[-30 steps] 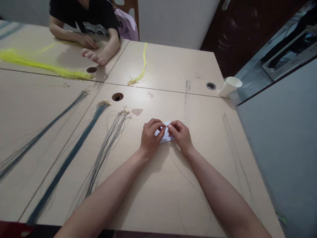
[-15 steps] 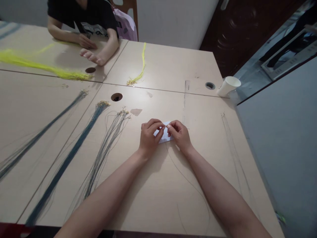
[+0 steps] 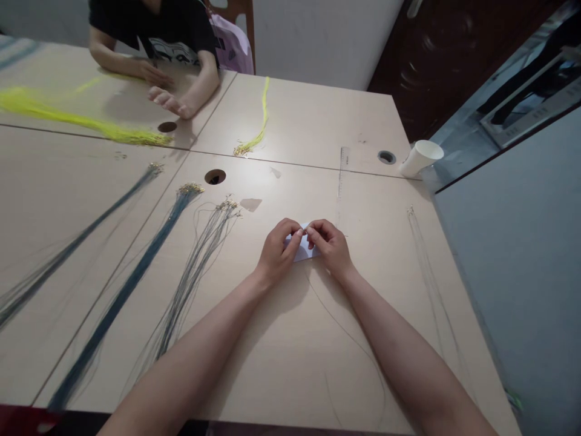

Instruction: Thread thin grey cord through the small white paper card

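My left hand (image 3: 279,251) and my right hand (image 3: 330,245) meet fingertip to fingertip over a small white paper card (image 3: 303,253) lying on the wooden table (image 3: 281,339). Both pinch something tiny between thumb and forefinger; it looks like the end of a thin grey cord (image 3: 345,333) that trails from under my right hand toward me. What exactly sits between the fingertips is too small to make out.
Bundles of blue-grey cords (image 3: 190,272) with gold ends fan out at left. Yellow cords (image 3: 258,130) lie farther back. A clear ruler (image 3: 341,172), a tipped white paper cup (image 3: 420,158) and thin cords (image 3: 429,272) are at right. Another person's hands (image 3: 170,100) rest at the far left.
My hands stay together over the card, with only slight finger shifts. The other person's hands have moved a little.
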A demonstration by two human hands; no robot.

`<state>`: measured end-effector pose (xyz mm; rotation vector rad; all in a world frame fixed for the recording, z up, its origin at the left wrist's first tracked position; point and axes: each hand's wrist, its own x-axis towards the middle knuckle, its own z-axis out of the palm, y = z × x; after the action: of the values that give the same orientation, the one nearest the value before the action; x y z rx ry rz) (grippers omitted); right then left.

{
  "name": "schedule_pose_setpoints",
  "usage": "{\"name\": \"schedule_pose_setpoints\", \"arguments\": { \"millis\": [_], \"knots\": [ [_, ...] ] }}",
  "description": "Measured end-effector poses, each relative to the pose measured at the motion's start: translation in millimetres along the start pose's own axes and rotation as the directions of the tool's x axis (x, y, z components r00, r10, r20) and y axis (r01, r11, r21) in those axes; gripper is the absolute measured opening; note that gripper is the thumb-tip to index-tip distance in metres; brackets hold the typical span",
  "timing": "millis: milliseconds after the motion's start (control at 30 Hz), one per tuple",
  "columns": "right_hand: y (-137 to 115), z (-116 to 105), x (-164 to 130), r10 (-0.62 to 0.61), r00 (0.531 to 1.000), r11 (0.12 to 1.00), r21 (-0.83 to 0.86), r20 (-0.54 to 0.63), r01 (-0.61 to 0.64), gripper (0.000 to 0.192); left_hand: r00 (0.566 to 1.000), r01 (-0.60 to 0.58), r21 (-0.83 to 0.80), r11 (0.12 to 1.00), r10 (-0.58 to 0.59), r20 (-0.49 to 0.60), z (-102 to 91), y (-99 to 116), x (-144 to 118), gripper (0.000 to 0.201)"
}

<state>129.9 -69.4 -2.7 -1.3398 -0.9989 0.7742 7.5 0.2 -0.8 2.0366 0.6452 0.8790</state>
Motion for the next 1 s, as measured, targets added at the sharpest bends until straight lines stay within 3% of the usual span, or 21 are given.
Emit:
{"name": "schedule_pose_setpoints", "arguments": {
  "millis": [433,800,1000],
  "knots": [
    [0.1,0.3,-0.3,-0.014,1.000,1.000,-0.020,0.005,0.014,0.009,1.000,-0.009,-0.033,0.999,0.009,0.010,-1.5,-1.7,0.8,0.013],
    [2.5,0.4,-0.8,-0.006,1.000,1.000,-0.020,0.000,0.006,0.010,0.999,-0.044,0.119,0.992,0.047,-0.022,-0.8,3.6,0.2,0.012],
    [3.6,0.6,-1.7,0.012,0.999,1.000,0.018,-0.030,-0.012,0.013,0.997,0.002,0.130,0.992,0.008,-0.076,-0.4,4.8,-1.1,0.007]
  ]
}}
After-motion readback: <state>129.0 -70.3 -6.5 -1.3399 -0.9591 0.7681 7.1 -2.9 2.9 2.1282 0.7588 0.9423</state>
